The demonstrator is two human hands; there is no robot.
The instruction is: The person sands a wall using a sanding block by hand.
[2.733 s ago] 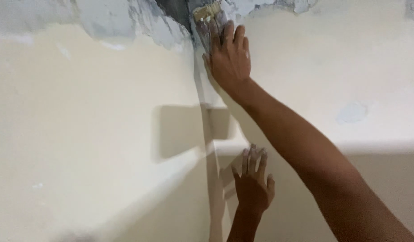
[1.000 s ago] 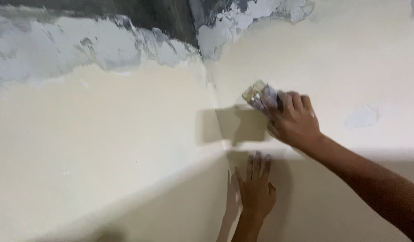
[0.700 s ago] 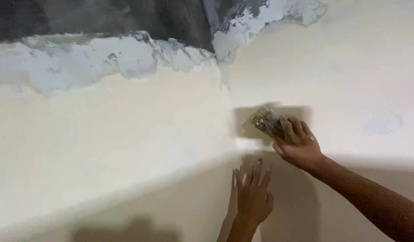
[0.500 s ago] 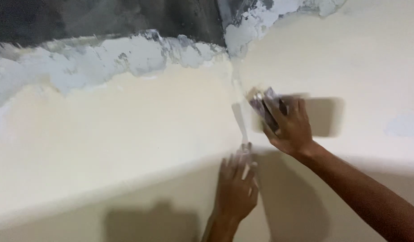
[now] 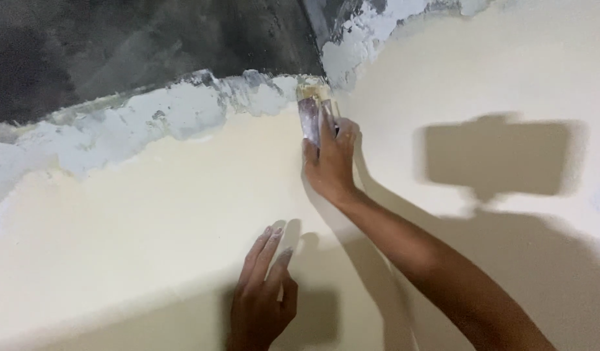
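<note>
- Your right hand is gripping a paint-smeared brush, its bristles touching the wall corner where cream paint meets grey plaster.
- Your left hand is lying flat and released on the cream wall below.

Walls: two cream-painted wall faces meeting at an inside corner.
Upper band: ragged white plaster beneath bare dark grey surface.
Light: strong, casting hard shadows.
</note>
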